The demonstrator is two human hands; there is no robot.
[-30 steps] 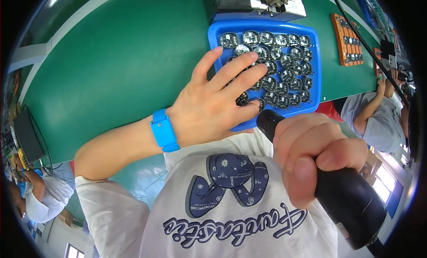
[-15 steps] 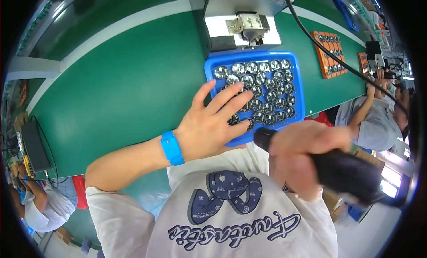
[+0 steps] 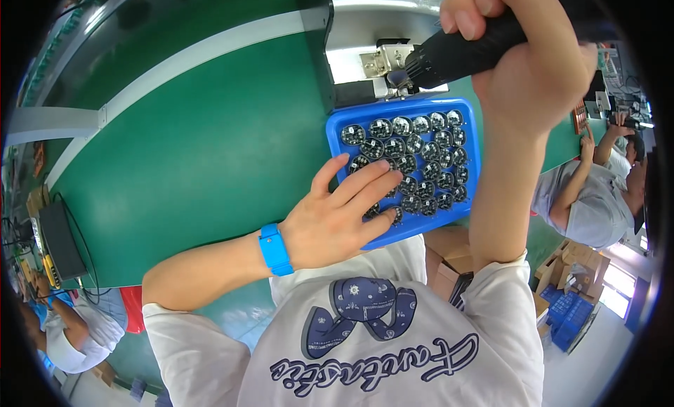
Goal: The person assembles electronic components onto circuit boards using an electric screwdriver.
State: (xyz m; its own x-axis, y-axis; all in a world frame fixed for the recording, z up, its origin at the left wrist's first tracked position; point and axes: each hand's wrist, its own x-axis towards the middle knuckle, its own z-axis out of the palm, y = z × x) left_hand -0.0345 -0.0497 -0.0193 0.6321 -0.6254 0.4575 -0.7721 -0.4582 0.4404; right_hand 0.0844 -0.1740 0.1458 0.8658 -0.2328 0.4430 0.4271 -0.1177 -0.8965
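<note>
A black electric screwdriver (image 3: 460,56) is gripped in my closed right hand (image 3: 537,81), raised at the upper right. Its nose meets the metal pick-up mechanism of a box-shaped machine (image 3: 375,14), apparently a screw feeder; the bit's tip is hard to make out. Nearer to me stands a blue tray (image 3: 474,161) filled with several round, clear-domed parts with dark circuitry inside (image 3: 430,151). My left hand (image 3: 333,214) rests over the tray's left side, fingers spread and fingertips on or just above the parts. The parts beneath those fingers are partly hidden. A blue band (image 3: 274,250) circles my left wrist.
The green table (image 3: 203,147) stretches left and right of the tray. A black box (image 3: 60,238) with cables lies at the far left. Co-workers sit at both sides; one person (image 3: 590,196) is on the right. Cartons (image 3: 448,256) stand below the table edge.
My right hand has carried the screwdriver from beside the tray's near right corner up and away to the machine. My left hand stays over the tray; the view has shifted slightly.
</note>
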